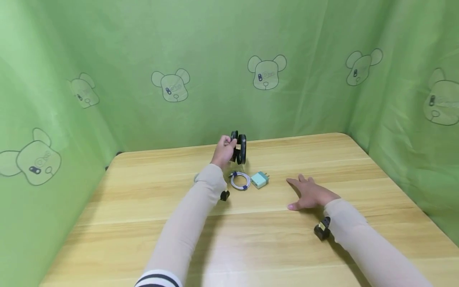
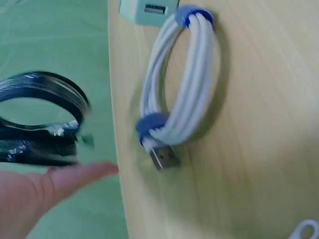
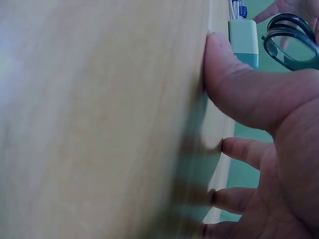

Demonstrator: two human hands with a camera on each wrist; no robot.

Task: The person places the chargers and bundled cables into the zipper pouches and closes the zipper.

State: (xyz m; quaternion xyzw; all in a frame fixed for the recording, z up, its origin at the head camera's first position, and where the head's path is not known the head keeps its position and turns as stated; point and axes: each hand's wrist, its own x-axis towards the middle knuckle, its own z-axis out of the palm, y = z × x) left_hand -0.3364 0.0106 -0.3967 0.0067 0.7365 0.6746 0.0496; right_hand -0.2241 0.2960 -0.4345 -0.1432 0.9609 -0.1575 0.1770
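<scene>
Above the far part of the wooden table, my left hand point(image 1: 224, 152) grips a pair of black-framed glasses point(image 1: 242, 149) with round rims. The left wrist view shows part of these glasses point(image 2: 42, 119) beside the thumb. Just nearer than that hand lies a coiled white USB cable point(image 1: 240, 181), bound with blue ties. Next to the cable is a mint-green charger plug point(image 1: 259, 179), its prongs pointing right. Farther right, my right hand point(image 1: 309, 194) has its fingers spread and holds nothing. Its fingertips point(image 3: 213, 196) are right at the tabletop.
The light wooden table point(image 1: 143, 239) has its far edge against a green curtain point(image 1: 215, 111) printed with bear heads, which also rises at both sides. A small white loop point(image 2: 305, 230) lies on the table near the left wrist. Black wrist cameras point(image 1: 321, 229) hang under both forearms.
</scene>
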